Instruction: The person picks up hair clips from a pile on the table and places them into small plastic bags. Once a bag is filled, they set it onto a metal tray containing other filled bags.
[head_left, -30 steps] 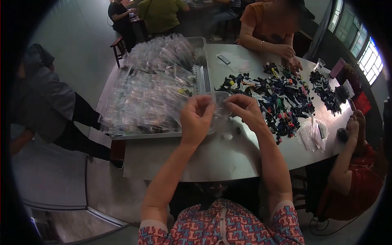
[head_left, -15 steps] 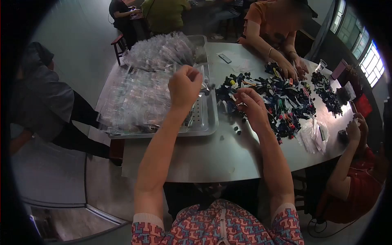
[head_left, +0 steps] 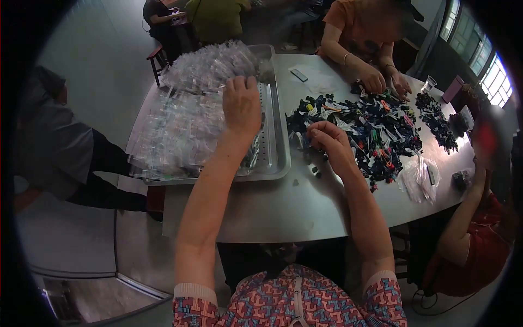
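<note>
Over the right part of a metal tray (head_left: 280,158) is my left hand (head_left: 241,104), back upward, fingers bent forward onto the clear plastic packets (head_left: 185,125); its fingertips and anything under them are hidden. My right hand (head_left: 330,143) is at the near left edge of a spread pile of small dark, white and coloured clip-like pieces (head_left: 376,131). Its thumb and forefinger are pinched together, and what they hold is too small to make out. Slim dark and silvery pieces lie in the tray beside my left wrist.
Across the metal table (head_left: 261,212), a person in orange (head_left: 359,32) has both hands at the pile. Another person in red (head_left: 468,256) sits at the right. Clear bags (head_left: 419,180), a small green-grey object (head_left: 299,75) and a plastic cup (head_left: 429,83) lie around.
My left hand has turned from a closed pinch to back-up and moved slightly forward over the packets. My right hand has drawn slightly left and its fingers have closed in.
</note>
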A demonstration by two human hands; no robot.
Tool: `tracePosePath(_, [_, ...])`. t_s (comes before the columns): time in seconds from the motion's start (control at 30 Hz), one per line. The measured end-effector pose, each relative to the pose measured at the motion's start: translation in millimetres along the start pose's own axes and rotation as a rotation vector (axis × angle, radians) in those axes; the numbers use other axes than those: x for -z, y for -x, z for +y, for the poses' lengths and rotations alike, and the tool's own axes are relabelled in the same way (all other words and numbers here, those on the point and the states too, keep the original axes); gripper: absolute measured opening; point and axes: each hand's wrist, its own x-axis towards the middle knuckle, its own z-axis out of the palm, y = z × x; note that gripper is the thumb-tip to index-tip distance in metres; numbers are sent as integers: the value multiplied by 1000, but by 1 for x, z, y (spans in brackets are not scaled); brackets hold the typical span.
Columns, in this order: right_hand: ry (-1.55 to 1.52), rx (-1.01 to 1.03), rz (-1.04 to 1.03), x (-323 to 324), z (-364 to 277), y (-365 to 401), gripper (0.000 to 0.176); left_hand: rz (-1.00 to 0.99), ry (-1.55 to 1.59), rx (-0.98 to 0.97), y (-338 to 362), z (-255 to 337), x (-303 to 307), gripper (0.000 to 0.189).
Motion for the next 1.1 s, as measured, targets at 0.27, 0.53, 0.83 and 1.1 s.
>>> tracePosePath(0.27, [15,35,19,-2,-13,7,18,-18,655,-130,6,73,100,24])
tracePosePath(0.53, [-14,291,301,46,-79,38,19,-742,2412,-264,74,151,190,36])
tracePosePath(0.83, [1255,7,853,219,-86,150,26,-822,2547,-207,93,157,193,34])
tracePosePath(1.1, [1515,-280,1031,243,-51,186,35,-888,2613,-163,94,167,192,32])
